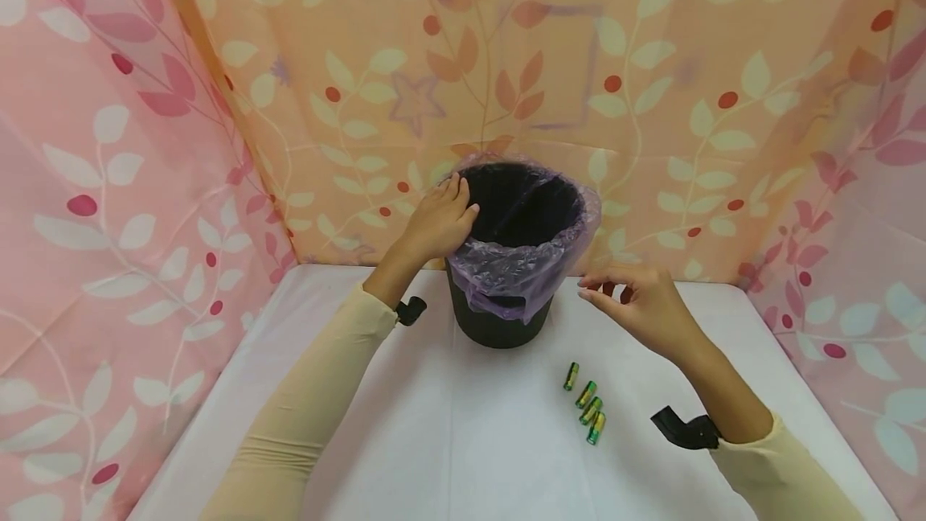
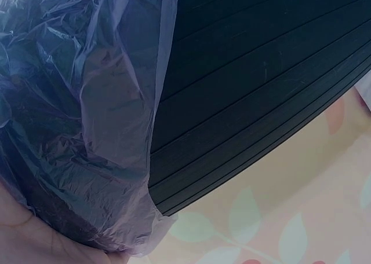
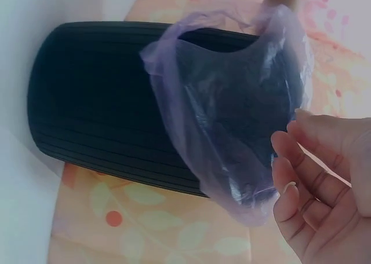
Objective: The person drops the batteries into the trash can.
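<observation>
A black bin (image 1: 499, 332) stands upright at the back of the white table. A thin purple plastic bag (image 1: 521, 280) lines it and is folded over the rim, with a slot-shaped handle hole at the front. On the left side of the rim lies my left hand (image 1: 441, 215), touching the bag, thumb towards the opening. My right hand (image 1: 644, 304) is raised to the right of the bin, fingers loosely bent and nothing held. In the right wrist view, the fingertips are close to the bag (image 3: 232, 113); whether they touch it cannot be told.
Several green-and-gold batteries (image 1: 589, 408) lie in a loose row on the white table (image 1: 506, 441), in front of the bin and to the right. Patterned sheets (image 1: 325, 103) close off the back and both sides. A black strap piece (image 1: 687, 428) sits at my right wrist.
</observation>
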Demonstrator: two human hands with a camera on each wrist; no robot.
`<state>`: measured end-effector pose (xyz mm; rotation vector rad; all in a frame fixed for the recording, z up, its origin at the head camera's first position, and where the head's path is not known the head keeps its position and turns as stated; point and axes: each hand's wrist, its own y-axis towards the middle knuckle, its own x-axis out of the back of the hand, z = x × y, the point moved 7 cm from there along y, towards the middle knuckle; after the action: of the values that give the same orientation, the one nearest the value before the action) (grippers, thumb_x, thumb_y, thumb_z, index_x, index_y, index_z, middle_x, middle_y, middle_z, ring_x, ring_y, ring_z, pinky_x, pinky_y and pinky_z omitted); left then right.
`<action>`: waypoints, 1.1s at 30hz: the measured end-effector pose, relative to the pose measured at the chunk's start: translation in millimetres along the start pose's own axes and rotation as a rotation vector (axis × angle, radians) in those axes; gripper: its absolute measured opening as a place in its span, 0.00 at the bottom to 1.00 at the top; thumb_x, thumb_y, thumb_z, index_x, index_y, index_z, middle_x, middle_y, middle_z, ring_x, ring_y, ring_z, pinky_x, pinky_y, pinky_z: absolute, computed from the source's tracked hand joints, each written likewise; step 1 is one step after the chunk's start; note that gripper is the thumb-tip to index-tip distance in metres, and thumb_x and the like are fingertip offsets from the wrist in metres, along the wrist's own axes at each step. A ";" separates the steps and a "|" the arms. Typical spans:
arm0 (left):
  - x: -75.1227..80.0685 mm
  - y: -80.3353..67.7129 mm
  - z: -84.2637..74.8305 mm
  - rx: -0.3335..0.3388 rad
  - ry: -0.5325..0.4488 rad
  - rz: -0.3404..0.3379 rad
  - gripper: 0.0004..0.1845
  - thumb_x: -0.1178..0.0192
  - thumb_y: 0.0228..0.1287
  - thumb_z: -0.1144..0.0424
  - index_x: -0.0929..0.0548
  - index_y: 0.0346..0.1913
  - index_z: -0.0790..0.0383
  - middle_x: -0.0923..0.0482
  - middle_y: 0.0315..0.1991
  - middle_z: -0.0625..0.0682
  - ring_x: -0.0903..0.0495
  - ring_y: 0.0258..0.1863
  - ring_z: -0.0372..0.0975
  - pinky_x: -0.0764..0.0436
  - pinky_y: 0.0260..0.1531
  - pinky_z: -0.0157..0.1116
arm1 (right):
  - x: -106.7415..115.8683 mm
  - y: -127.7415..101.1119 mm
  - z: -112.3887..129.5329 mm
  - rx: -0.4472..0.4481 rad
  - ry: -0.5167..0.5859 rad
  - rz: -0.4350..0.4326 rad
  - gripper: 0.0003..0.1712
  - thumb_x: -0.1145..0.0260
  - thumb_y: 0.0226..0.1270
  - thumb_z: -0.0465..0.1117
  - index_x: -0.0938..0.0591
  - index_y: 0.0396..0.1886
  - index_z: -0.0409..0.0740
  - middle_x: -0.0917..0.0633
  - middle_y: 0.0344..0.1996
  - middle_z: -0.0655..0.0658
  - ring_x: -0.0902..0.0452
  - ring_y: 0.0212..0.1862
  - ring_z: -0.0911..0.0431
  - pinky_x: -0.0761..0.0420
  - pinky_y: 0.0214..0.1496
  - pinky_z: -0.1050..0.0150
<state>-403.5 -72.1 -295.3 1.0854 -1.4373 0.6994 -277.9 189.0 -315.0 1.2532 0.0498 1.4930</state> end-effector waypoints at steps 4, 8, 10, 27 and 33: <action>0.2 0.0 0.4 0.000 0.002 -0.002 0.35 0.67 0.82 0.49 0.52 0.80 0.71 0.59 0.81 0.64 0.59 0.81 0.52 0.58 0.79 0.48 | -7.2 -12.9 -6.4 -0.035 0.005 0.029 0.10 0.22 0.58 0.34 0.09 0.36 0.54 0.14 0.31 0.61 0.25 0.33 0.64 0.24 0.28 0.71; -0.6 0.8 1.2 0.006 0.001 0.005 0.35 0.68 0.82 0.49 0.52 0.80 0.70 0.60 0.81 0.63 0.60 0.81 0.52 0.60 0.79 0.48 | -13.2 -25.8 -10.6 -0.059 -0.006 0.065 0.10 0.23 0.60 0.36 0.10 0.38 0.56 0.14 0.32 0.63 0.24 0.33 0.65 0.23 0.29 0.69; -0.4 0.4 1.1 0.008 0.000 0.006 0.35 0.67 0.82 0.49 0.52 0.80 0.70 0.60 0.82 0.63 0.60 0.81 0.52 0.60 0.79 0.47 | -15.4 -31.9 -12.8 -0.063 -0.008 0.079 0.10 0.23 0.61 0.36 0.10 0.38 0.57 0.13 0.33 0.63 0.24 0.33 0.65 0.23 0.29 0.68; -1.4 0.2 1.0 0.013 -0.014 0.002 0.35 0.66 0.82 0.49 0.52 0.80 0.70 0.60 0.82 0.62 0.59 0.81 0.52 0.60 0.79 0.47 | -36.6 -81.4 -31.8 -0.103 0.117 0.199 0.11 0.25 0.63 0.38 0.11 0.40 0.61 0.11 0.32 0.54 0.23 0.32 0.65 0.23 0.28 0.70; -0.7 -0.4 0.5 0.012 -0.020 0.002 0.35 0.66 0.82 0.49 0.52 0.80 0.70 0.60 0.82 0.62 0.60 0.81 0.52 0.60 0.79 0.47 | -47.2 -98.3 -41.3 -0.140 0.134 0.239 0.13 0.24 0.62 0.37 0.11 0.40 0.62 0.13 0.32 0.61 0.23 0.32 0.65 0.23 0.28 0.69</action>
<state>-403.4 -72.6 -296.1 1.1034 -1.4529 0.7015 -248.2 214.2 -424.9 1.0731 -0.1183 1.7539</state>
